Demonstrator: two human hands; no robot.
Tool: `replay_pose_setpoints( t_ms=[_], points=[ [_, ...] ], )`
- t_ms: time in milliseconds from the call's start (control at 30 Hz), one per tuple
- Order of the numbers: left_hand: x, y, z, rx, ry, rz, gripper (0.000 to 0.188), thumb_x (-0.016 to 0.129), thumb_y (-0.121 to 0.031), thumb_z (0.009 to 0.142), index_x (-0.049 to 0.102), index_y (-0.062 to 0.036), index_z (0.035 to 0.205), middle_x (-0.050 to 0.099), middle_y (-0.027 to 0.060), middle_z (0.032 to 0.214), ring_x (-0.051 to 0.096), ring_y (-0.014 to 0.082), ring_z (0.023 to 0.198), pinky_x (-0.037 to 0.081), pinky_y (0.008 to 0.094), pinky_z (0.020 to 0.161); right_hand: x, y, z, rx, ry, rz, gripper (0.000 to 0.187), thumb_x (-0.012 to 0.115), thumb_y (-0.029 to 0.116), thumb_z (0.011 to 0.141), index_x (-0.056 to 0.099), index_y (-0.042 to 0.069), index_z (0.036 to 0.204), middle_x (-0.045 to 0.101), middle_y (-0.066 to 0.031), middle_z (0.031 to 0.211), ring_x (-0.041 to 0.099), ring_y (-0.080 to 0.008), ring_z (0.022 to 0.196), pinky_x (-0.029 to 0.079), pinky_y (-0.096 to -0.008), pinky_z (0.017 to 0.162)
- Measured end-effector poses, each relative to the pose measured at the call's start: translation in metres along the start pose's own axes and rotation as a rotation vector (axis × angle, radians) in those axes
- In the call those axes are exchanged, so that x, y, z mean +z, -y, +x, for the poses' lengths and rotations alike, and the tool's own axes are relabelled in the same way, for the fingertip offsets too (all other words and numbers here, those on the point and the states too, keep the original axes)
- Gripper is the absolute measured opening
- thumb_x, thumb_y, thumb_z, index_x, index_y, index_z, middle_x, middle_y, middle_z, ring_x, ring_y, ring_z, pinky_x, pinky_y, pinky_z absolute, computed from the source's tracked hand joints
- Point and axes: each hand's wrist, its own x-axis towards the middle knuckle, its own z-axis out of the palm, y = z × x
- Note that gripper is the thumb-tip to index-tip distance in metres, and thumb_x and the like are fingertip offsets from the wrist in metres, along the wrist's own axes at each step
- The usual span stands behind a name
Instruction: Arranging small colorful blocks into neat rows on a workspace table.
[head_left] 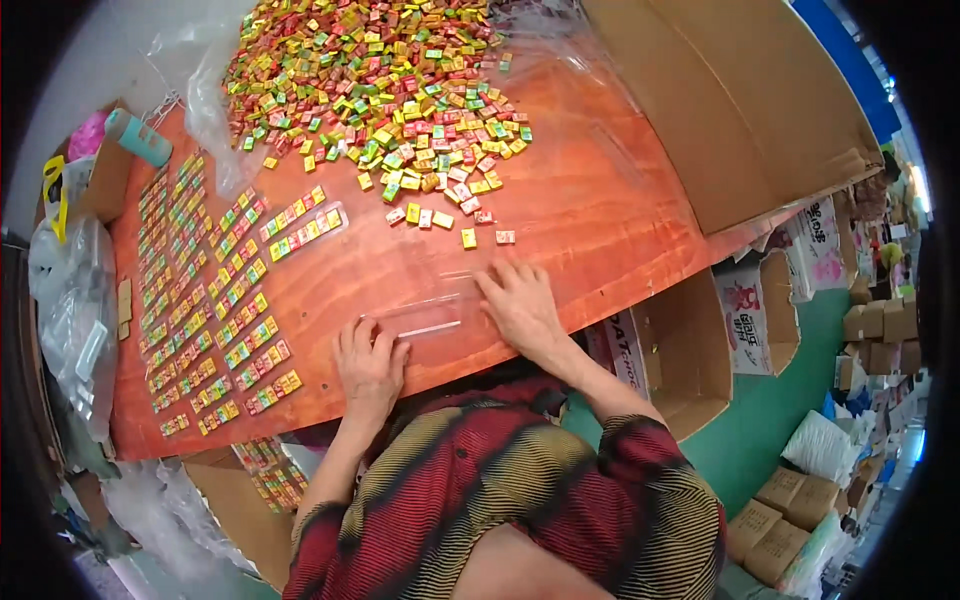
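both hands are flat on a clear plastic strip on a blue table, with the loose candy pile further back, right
Not quite: the table is orange-red wood, not blue. The head view shows the left hand and right hand on the clear plastic strip, with the loose candy pile further back.

Clear plastic sleeve point(425, 318): long, narrow, transparent, empty as far as visible. Lies flat on the orange-red worktop point(600, 210) near its front edge, long axis running left to right, slightly raised toward the right. Left end under the fingers of the left hand point(368, 362); right end under the right hand point(518, 305). Both hands rest palm down, flat on it. Glare marks its edges.
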Motion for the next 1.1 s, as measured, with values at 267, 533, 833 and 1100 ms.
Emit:
replay_pose_setpoints(
  t_ms=[267,533,833,1100],
  points=[
    [-0.008,-0.010,-0.003,-0.006,0.017,0.034,0.030,0.068,-0.018,0.070,0.059,-0.0034,0.094,0.051,0.0153,0.101,0.045,0.0351,0.104,0.033,0.0484,0.090,0.012,-0.118,0.096,0.341,-0.348,-0.104,0.034,0.056,0.026,0.083,0.052,0.004,0.108,0.052,-0.0194,0.110,0.053,-0.0362,0.096,0.044,-0.0444,0.077],
    [0.011,-0.013,0.011,0.062,0.051,0.042,0.027,0.067,-0.018,0.071,0.060,-0.0054,0.094,0.050,0.0170,0.107,0.047,0.0362,0.103,0.035,0.0507,0.087,0.020,-0.178,0.139,0.690,-0.008,-0.190,0.053,0.060,0.038,0.078,0.046,0.003,0.116,0.056,-0.0210,0.103,0.054,-0.0369,0.099,0.045,-0.0482,0.080],
    [-0.003,-0.005,0.008,-0.006,0.024,0.018,0.026,0.065,-0.015,0.072,0.061,-0.0046,0.096,0.051,0.0175,0.109,0.046,0.0353,0.105,0.035,0.0496,0.089,0.017,-0.181,0.089,0.499,-0.039,-0.151,0.043,0.063,0.032,0.076,0.050,0.008,0.109,0.053,-0.0189,0.106,0.051,-0.0366,0.101,0.044,-0.0485,0.078],
    [0.011,0.016,0.081,-0.073,-0.116,-0.103,0.020,0.060,-0.007,0.076,0.059,-0.0021,0.096,0.055,0.0150,0.104,0.052,0.0322,0.098,0.042,0.0405,0.083,0.007,-0.193,0.101,0.506,0.081,-0.252,0.022,0.053,0.020,0.081,0.051,0.003,0.096,0.058,-0.0230,0.089,0.056,-0.0406,0.085,0.045,-0.0503,0.069]
  ],
)
